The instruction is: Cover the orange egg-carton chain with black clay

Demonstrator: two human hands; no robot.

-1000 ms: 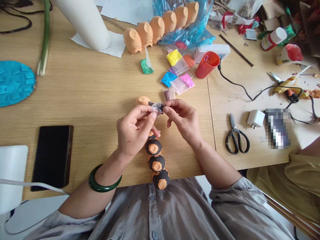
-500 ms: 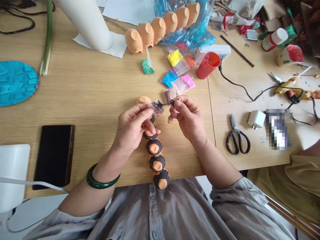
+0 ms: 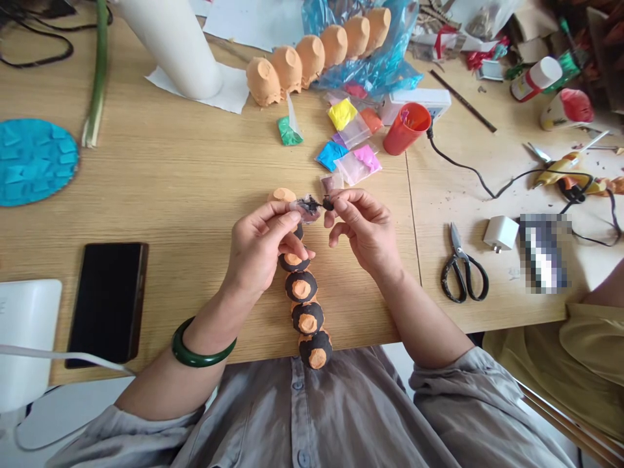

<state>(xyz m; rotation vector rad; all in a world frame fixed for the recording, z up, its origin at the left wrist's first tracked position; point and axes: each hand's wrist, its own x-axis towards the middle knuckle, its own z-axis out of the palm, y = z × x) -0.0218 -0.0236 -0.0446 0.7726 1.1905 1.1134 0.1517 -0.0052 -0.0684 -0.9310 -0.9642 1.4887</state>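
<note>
Between the thumb and fingers of my left hand (image 3: 258,246) is a small clear plastic bag (image 3: 308,209) with black modelling clay in it. My right hand (image 3: 363,227) pinches a small dark lump of black clay (image 3: 328,203), close to the bag's right side. Below my hands a row of orange egg-carton cups (image 3: 301,288) runs towards my body. Several of its cups have black clay around their sides, with orange tips showing. The far cup is plain orange, and my left hand hides part of the row.
Packets of coloured clay (image 3: 342,114) lie beyond my hands, beside a red cup (image 3: 407,129). Another orange carton row (image 3: 311,58) stands at the back. Scissors (image 3: 463,266) and a white charger (image 3: 501,233) are at right; a phone (image 3: 106,302) and blue oval (image 3: 36,161) at left.
My right hand has shifted slightly left towards the bag. The thin dark strand of clay stretched between the hands has shortened, and the clay at my right fingertips now looks like a rounder lump.
</note>
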